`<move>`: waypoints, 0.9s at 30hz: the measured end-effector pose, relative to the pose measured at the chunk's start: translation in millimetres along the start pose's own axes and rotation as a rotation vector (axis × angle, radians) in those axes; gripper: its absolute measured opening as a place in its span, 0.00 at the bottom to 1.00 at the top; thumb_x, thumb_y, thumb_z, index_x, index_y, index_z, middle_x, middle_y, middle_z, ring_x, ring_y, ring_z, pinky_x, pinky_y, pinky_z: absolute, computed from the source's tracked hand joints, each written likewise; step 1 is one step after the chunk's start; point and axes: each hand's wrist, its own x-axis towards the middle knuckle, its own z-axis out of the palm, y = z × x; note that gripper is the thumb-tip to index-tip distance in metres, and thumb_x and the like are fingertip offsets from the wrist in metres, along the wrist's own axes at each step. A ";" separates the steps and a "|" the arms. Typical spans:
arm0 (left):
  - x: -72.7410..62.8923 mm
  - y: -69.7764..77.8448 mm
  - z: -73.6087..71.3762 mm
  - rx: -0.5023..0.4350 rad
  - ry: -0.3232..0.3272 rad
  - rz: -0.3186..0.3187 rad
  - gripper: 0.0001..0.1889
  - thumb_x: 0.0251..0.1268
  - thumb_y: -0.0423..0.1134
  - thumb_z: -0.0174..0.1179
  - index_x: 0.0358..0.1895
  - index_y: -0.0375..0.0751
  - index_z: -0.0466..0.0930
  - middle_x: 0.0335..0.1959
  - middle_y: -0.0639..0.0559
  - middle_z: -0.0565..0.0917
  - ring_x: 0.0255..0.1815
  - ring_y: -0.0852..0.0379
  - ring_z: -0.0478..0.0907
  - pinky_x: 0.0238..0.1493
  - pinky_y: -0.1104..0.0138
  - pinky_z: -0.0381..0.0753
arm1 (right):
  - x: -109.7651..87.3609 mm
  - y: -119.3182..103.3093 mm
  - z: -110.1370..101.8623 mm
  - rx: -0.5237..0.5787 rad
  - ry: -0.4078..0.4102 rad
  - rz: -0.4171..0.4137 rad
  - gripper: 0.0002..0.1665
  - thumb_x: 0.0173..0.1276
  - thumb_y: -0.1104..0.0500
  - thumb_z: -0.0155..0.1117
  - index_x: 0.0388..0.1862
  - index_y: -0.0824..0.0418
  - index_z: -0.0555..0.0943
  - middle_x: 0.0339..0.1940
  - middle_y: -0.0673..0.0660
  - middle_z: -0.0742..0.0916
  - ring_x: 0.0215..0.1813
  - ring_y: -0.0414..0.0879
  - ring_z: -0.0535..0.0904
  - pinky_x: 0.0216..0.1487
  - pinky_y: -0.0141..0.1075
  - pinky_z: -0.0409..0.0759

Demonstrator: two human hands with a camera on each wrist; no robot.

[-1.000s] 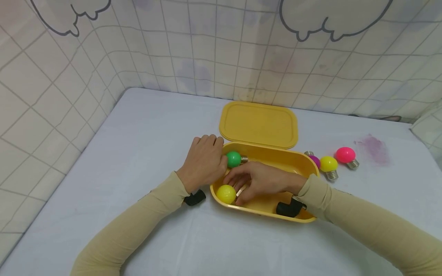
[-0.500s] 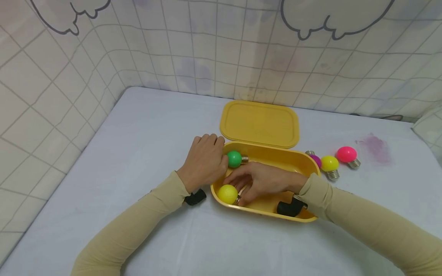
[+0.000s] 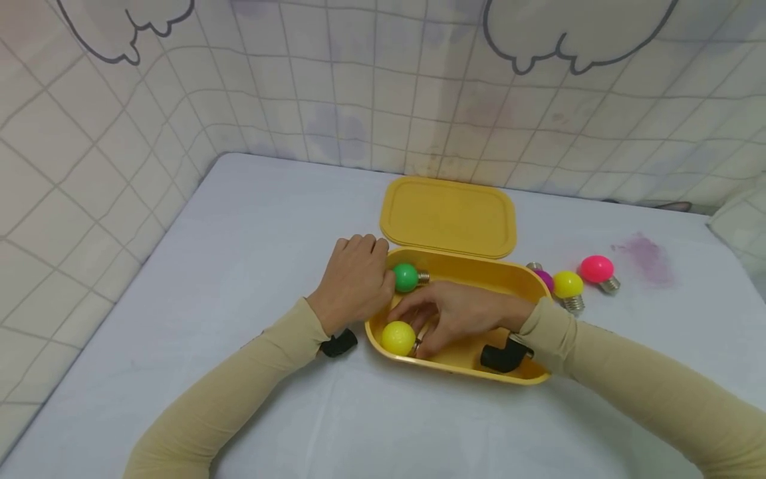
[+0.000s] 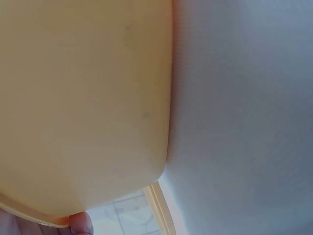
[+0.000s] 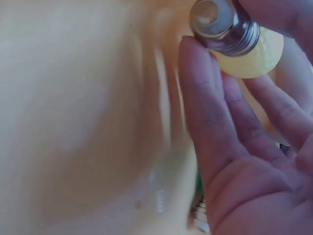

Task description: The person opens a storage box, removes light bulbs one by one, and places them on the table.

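Note:
My left hand (image 3: 356, 283) grips the left end of a yellow plastic box (image 3: 520, 279), knuckles up; its fingertips show at the rim in the left wrist view. Inside the box, my right hand (image 3: 457, 316) pinches the metal screw base of a yellow light bulb (image 3: 397, 338) between thumb and fingers. In the right wrist view that base (image 5: 230, 29) points toward the camera, the yellow globe behind it. A green light bulb (image 3: 406, 277) lies in the far left corner of the box. A black angled piece (image 3: 501, 359) lies at the near right, under the right wrist.
Behind the box lies its flat yellow lid (image 3: 449, 216). To the right are a purple bulb (image 3: 544, 279), another yellow bulb (image 3: 568, 284) and a pink bulb (image 3: 597, 269). Another black piece (image 3: 339, 343) lies by the left wrist. A patterned cloth wall (image 3: 383, 100) borders the table.
The yellow bulb in my right hand has shifted slightly to the right and turned a little. My left hand has stayed on the box rim.

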 end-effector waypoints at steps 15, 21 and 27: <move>-0.1 1.1 -1.4 0.016 -0.025 -0.021 0.12 0.71 0.42 0.49 0.41 0.37 0.77 0.31 0.47 0.74 0.36 0.48 0.71 0.42 0.58 0.67 | -27.4 -19.4 -11.5 0.012 0.048 0.028 0.34 0.60 0.58 0.78 0.67 0.54 0.79 0.61 0.53 0.84 0.55 0.49 0.83 0.58 0.39 0.86; 0.8 2.2 -2.0 0.001 -0.038 -0.032 0.12 0.71 0.42 0.49 0.41 0.36 0.77 0.32 0.46 0.75 0.37 0.47 0.71 0.43 0.57 0.67 | -42.1 -23.8 -14.8 -0.006 0.074 0.029 0.35 0.59 0.57 0.78 0.66 0.55 0.80 0.60 0.53 0.86 0.52 0.50 0.84 0.57 0.38 0.86; 1.6 5.3 -4.0 -0.014 -0.048 -0.045 0.12 0.71 0.42 0.48 0.43 0.36 0.76 0.33 0.46 0.75 0.38 0.46 0.71 0.45 0.57 0.67 | -57.6 -27.2 -17.5 0.009 0.128 0.023 0.34 0.58 0.60 0.79 0.65 0.52 0.80 0.59 0.53 0.85 0.52 0.51 0.85 0.56 0.37 0.87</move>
